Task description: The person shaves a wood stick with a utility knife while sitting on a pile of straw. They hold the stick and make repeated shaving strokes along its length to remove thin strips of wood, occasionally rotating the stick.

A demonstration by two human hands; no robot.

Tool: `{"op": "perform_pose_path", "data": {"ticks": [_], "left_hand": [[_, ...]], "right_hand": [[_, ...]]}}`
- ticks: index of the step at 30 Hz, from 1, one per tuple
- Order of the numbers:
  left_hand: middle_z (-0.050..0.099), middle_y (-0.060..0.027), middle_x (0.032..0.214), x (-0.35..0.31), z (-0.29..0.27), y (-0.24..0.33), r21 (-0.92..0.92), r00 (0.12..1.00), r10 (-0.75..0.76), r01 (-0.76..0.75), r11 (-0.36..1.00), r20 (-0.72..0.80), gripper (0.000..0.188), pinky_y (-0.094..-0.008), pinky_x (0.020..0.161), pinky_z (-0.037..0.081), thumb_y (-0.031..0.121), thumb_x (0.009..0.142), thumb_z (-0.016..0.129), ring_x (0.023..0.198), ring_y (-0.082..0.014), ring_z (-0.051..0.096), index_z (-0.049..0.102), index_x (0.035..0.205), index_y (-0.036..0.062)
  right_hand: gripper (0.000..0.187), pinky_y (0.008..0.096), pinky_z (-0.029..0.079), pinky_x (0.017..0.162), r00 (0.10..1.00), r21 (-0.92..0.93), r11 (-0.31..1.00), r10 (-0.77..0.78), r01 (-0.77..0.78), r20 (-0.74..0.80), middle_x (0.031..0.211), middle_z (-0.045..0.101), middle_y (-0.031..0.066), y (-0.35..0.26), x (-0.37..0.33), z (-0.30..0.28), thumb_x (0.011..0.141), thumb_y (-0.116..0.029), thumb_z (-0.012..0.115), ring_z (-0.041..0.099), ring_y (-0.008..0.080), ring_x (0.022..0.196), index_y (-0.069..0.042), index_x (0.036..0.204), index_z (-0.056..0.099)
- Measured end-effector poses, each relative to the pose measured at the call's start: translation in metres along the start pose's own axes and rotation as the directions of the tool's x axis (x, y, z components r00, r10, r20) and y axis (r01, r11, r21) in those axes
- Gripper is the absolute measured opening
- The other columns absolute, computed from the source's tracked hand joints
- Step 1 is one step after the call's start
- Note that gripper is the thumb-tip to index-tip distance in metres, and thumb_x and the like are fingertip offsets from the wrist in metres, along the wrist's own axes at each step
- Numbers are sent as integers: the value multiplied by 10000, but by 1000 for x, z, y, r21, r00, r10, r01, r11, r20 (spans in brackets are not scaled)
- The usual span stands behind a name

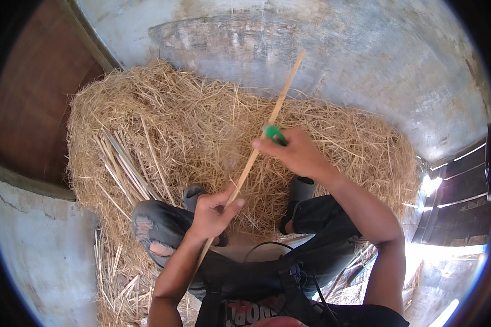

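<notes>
One thin wooden strip (287,85) slants through mid-frame, the left hand (211,215) curling its fingers round it, the right hand (295,155) clasping a green tool (276,135) against it, where too hard a stroke could gouge or snap it.

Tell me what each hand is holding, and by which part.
The left hand grips a long, thin wooden strip below its middle. The right hand holds a small green object beside the strip; which part is gripped cannot be told.
</notes>
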State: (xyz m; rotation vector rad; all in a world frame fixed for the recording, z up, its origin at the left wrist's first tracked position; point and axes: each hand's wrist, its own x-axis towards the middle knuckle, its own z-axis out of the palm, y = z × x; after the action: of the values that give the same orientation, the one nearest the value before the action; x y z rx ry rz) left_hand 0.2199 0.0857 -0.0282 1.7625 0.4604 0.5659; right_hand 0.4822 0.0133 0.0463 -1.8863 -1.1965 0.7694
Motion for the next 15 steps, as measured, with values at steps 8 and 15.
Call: {"op": "perform_pose_path", "data": {"ticks": [8, 15], "left_hand": [[626, -16, 656, 4, 5, 6, 223, 1000, 19, -13, 975, -24, 437, -242, 561, 455, 77, 955, 735, 602, -25, 518, 643, 1376, 0], [597, 2, 678, 5, -13, -8, 345, 996, 5, 26, 938, -87, 473, -235, 590, 457, 88, 976, 707, 603, -58, 526, 594, 1424, -16]], "right_hand": [[434, 446, 427, 500, 965, -203, 944, -264, 259, 2, 562, 546, 186, 3, -6, 16, 915, -342, 761, 525, 326, 470, 12, 696, 639], [303, 437, 443, 552, 682, 76, 855, -461, 514, 568, 606, 567, 175, -3, -25, 28, 842, -247, 763, 568, 315, 534, 0, 740, 622]]}}
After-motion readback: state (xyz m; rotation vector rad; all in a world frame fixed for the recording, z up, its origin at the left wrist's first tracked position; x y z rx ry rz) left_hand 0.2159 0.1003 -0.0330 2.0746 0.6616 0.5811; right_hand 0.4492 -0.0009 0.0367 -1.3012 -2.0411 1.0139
